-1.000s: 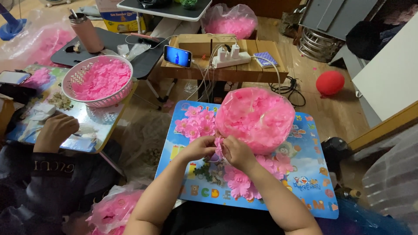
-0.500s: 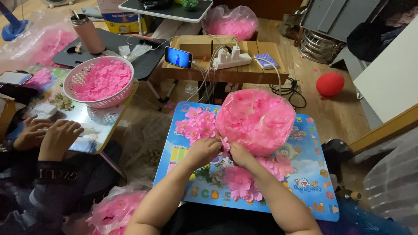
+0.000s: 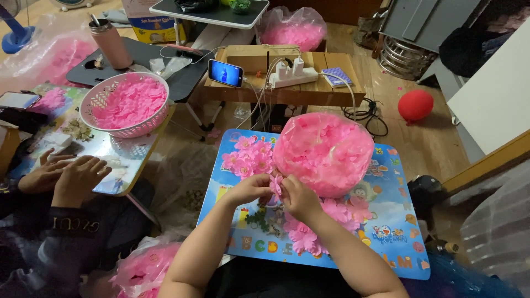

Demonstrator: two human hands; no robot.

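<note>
My left hand [image 3: 249, 189] and my right hand [image 3: 298, 198] meet over a small blue table [image 3: 395, 221] with cartoon prints. Together they pinch a pink fabric flower [image 3: 276, 184] between their fingertips. Just behind it stands a clear bag full of pink petals [image 3: 323, 151]. Finished pink flowers [image 3: 248, 155] lie in a heap to the left of the bag, and more pink flowers [image 3: 317, 229] lie under my right wrist. Small green pieces [image 3: 258, 218] sit on the table below my hands.
Another person's hands [image 3: 66, 175] rest on a second printed table at the left, beside a pink basket of petals [image 3: 125, 103]. Behind are a wooden tray [image 3: 281, 91] with a phone [image 3: 225, 73] and power strip [image 3: 292, 76], a red balloon [image 3: 415, 105], and bags of petals.
My hands stayed together on the flower, shifting slightly. The other person's hands came together and moved toward the near edge of their table.
</note>
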